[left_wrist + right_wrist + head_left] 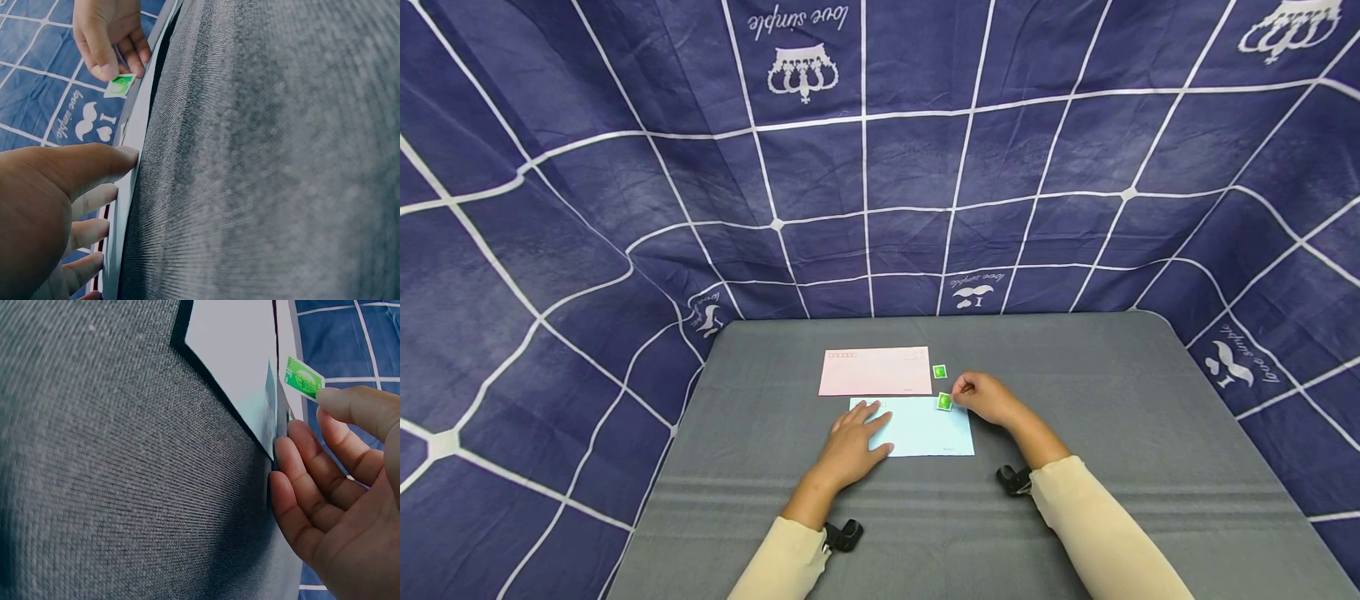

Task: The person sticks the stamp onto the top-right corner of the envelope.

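A light blue envelope (917,429) lies flat on the grey table. My left hand (852,446) rests on its left part with fingers spread and straight. Over the envelope's upper right corner, my right hand (987,398) pinches a small green stamp (944,402) with a white border by its edge, between thumb and finger. In the right wrist view this stamp (304,378) stands tilted, apart from the paper, while the other fingers curve near the envelope's edge. Just beyond, a second green stamp (940,372) lies on the table.
A pink envelope (876,372) lies directly behind the blue one, left of the second stamp. Grey cloth covers the table (1112,375). A dark blue curtain (910,167) with white lines hangs around its back and sides. Each wrist wears a black camera (844,535).
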`<state>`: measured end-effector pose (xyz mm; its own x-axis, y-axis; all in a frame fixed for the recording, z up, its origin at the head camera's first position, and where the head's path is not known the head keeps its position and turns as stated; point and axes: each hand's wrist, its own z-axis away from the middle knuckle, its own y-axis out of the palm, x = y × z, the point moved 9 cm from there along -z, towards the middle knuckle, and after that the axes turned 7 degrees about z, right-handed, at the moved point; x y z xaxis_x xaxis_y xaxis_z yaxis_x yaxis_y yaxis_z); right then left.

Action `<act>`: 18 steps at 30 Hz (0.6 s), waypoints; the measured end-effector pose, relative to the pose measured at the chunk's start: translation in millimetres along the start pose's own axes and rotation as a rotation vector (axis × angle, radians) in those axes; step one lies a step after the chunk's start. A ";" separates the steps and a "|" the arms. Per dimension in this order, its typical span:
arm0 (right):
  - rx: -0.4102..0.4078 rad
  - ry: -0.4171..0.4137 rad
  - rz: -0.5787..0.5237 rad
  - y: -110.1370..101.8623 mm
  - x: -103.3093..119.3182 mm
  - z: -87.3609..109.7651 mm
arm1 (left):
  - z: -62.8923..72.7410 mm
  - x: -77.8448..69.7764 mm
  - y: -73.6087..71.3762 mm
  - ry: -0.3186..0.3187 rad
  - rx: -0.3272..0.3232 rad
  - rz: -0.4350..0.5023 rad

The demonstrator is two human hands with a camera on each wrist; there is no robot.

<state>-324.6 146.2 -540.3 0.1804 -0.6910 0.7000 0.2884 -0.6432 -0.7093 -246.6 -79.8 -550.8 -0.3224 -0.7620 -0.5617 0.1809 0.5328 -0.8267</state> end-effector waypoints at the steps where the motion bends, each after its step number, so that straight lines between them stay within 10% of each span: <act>1: 0.001 0.002 0.002 0.0 0.0 -0.4 | 0.0 0.2 0.2 0.000 0.001 0.003; 18: 0.023 0.032 0.046 4.6 -4.0 -6.2 | 0.0 2.2 1.8 -0.004 0.000 0.017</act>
<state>-329.8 144.0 -546.8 0.1638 -0.7302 0.6633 0.3016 -0.6031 -0.7385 -247.0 -80.6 -553.6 -0.3156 -0.7545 -0.5755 0.1866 0.5453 -0.8172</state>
